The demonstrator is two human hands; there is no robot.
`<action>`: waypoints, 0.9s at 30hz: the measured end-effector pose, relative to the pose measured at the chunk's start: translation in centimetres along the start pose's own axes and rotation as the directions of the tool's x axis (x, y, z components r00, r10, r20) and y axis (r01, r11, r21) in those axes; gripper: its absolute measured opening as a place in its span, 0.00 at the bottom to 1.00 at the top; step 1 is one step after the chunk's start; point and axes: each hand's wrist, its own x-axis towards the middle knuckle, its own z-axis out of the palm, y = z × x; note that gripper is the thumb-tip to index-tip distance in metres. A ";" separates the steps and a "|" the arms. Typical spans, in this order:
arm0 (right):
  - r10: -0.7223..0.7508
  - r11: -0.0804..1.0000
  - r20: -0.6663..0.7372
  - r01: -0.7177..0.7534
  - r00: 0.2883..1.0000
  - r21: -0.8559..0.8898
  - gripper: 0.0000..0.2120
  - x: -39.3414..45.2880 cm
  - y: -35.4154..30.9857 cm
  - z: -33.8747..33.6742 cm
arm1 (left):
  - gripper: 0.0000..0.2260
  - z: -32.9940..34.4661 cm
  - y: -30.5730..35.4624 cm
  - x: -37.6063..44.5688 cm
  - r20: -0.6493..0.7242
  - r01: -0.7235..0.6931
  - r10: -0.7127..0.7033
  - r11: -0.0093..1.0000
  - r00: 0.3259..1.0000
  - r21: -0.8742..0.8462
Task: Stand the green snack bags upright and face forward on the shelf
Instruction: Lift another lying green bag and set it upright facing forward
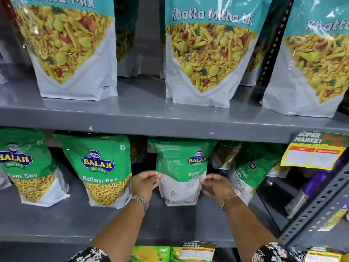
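On the middle grey shelf (56, 220), a green snack bag (181, 171) stands upright between the person's two hands, its base resting on the shelf surface. This bag shows its back panel: small print and a barcode face the camera, with a Balaji logo and "Ratlami Sev" at its right side. The left hand (144, 184) presses against the bag's lower left edge, fingers curled around it, and the right hand (217, 187) clasps the lower right edge, so both hands grip the bag from the sides. A beaded bracelet (139, 200) sits on the left wrist and a thin chain (229, 199) on the right; floral sleeves (90, 255) show at the near edge. To the left of the held bag, a second green bag (98, 169) stands upright with its front forward, showing the sev picture, and farther left a third green bag (24, 167) does the same. To the right, just beside the right hand, another green bag (249, 167) is turned sideways and leans. More bags sit behind these, partly hidden. On the shelf above, three teal and white Khatta Mitha Mix bags (207, 53) stand facing forward. A yellow Super Market price tag (313, 150) hangs from the upper shelf's front edge on the right, and a purple packet (317, 184) lies beneath it.
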 end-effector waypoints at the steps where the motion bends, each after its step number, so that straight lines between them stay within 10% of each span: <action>1: 0.000 0.999 0.009 0.000 1.000 0.032 0.12 0.0 0.3 0.0 | 0.04 0.0 -0.1 0.0 0.008 -0.019 0.019 1.000 1.000 0.012; 16: -0.087 0.994 -0.137 0.077 0.987 -0.083 0.11 0.9 3.5 2.0 | 0.04 -2.4 -0.8 1.3 0.050 -0.194 0.189 0.904 0.981 0.382; 27: -0.210 0.931 -0.346 0.079 0.914 -0.356 0.08 -1.8 4.8 3.3 | 0.14 -2.4 -1.8 -0.5 0.080 -0.068 0.046 0.953 0.996 0.296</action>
